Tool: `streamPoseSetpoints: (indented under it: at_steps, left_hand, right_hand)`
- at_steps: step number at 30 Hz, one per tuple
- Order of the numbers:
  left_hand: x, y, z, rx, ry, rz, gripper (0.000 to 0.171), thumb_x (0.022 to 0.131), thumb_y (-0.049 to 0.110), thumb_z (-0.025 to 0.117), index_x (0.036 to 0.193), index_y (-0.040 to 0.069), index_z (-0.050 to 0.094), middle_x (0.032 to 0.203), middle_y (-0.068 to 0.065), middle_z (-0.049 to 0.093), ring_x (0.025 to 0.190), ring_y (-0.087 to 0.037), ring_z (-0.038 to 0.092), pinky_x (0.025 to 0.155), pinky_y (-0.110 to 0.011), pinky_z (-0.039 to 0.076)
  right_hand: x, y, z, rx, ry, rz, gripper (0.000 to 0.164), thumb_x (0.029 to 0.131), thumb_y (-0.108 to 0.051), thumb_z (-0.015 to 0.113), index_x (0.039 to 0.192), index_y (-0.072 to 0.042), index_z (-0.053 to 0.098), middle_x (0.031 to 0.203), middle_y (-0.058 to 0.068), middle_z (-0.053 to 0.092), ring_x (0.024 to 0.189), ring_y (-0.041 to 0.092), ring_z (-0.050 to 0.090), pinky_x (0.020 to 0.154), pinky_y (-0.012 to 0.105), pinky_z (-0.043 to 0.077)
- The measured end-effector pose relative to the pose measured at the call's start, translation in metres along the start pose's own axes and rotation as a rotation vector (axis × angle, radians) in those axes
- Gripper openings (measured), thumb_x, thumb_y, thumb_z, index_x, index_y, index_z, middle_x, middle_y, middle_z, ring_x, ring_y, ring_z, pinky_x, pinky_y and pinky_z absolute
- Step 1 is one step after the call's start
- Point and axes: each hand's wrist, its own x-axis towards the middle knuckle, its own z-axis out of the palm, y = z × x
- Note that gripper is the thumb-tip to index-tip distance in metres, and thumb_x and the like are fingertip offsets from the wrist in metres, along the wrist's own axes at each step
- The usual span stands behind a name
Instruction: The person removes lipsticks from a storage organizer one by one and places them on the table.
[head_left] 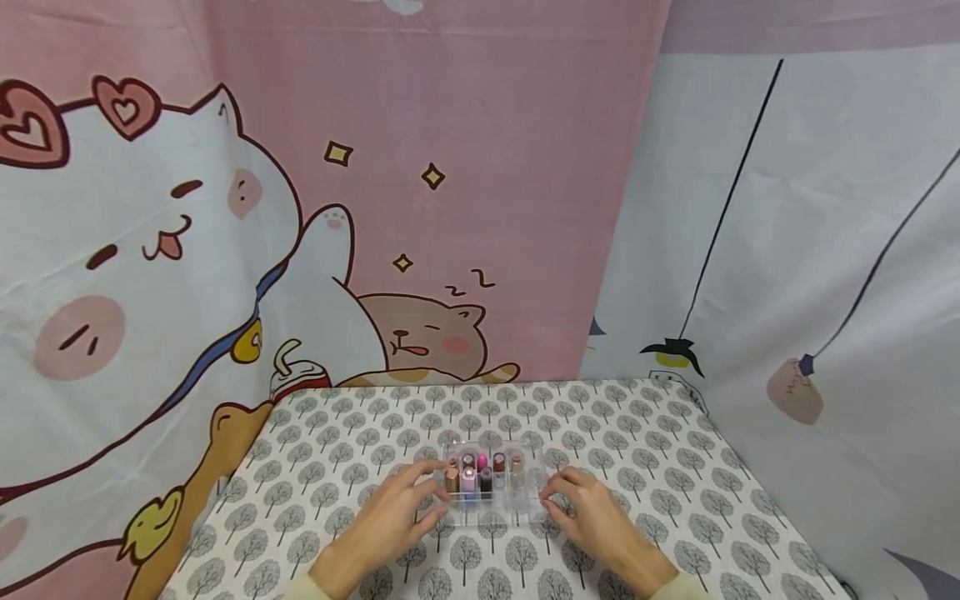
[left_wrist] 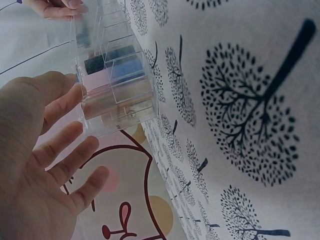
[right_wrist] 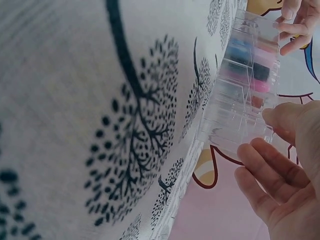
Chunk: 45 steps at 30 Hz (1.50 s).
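Observation:
A clear plastic lipstick organizer (head_left: 491, 521) stands on the patterned cloth, divided into small compartments. Several lipsticks fill its left and middle slots: a brown-gold one (head_left: 452, 478), a pink one with a blue lower part (head_left: 468, 478), a black one (head_left: 486, 480), and others behind. At the organizer's left end is my left hand (head_left: 397, 515), thumb and index finger by the upper edge, the remaining fingers spread. My right hand (head_left: 596, 518) is at the right end, its thumb by the upper edge and its relaxed fingers beside the wall. Whether every fingertip makes contact is unclear.
A white cloth with grey tree prints (head_left: 330, 467) covers the table. Behind it hangs a pink curtain (head_left: 510, 167) with cartoon cats, and a pale printed curtain (head_left: 750, 250) hangs on the right.

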Motion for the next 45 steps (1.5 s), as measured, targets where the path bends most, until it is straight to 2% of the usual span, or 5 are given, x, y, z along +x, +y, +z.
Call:
streamPoseSetpoints:
  at_steps: [5,17,25,32,45]
  left_hand:
    - [0.002,0.0,0.001,-0.016,0.022,-0.004,0.018,0.103,0.029,0.091,0.119,0.025,0.084,0.161,-0.006,0.071,0.134,-0.035,0.077,0.113,-0.063,0.068]
    - [0.012,-0.002,0.008,-0.028,0.075,-0.022,0.076,0.099,0.039,0.095,0.165,0.024,0.061,0.178,-0.011,0.053,0.147,-0.038,0.069,0.114,-0.063,0.068]
    - [0.023,-0.003,0.013,-0.086,0.007,-0.066,0.104,0.096,0.047,0.097,0.18,0.021,0.041,0.184,-0.014,0.045,0.148,-0.037,0.065,0.121,-0.067,0.063]
    - [0.031,-0.004,0.015,-0.132,-0.03,-0.092,0.109,0.093,0.042,0.099,0.18,0.015,0.04,0.18,-0.016,0.048,0.135,-0.029,0.071,0.111,-0.052,0.071]
    - [0.04,-0.002,0.009,-0.259,-0.127,-0.172,0.111,0.093,0.039,0.099,0.182,0.014,0.037,0.182,-0.017,0.044,0.125,-0.027,0.075,0.117,-0.056,0.068]
  right_hand:
    - [-0.001,0.001,0.0,0.002,0.008,-0.018,0.024,0.087,-0.006,0.1,0.101,-0.019,0.086,0.106,-0.005,0.083,0.088,0.014,0.079,0.076,0.022,0.071]
    - [0.0,0.0,-0.005,0.017,0.014,-0.004,0.022,0.092,-0.008,0.098,0.107,-0.019,0.087,0.11,-0.004,0.084,0.084,0.014,0.08,0.07,0.018,0.068]
    - [0.002,-0.003,-0.006,-0.017,0.025,0.029,0.027,0.09,-0.011,0.099,0.113,-0.018,0.087,0.111,-0.003,0.084,0.078,0.013,0.078,0.064,0.015,0.063]
    - [0.004,-0.005,-0.008,-0.015,0.031,0.074,0.032,0.091,-0.012,0.099,0.119,-0.014,0.086,0.119,0.002,0.084,0.083,0.017,0.081,0.07,0.016,0.066]
    - [0.021,-0.005,-0.007,-0.092,0.078,-0.025,0.039,0.091,-0.019,0.101,0.126,-0.014,0.084,0.134,0.006,0.08,0.11,0.021,0.082,0.082,0.028,0.074]
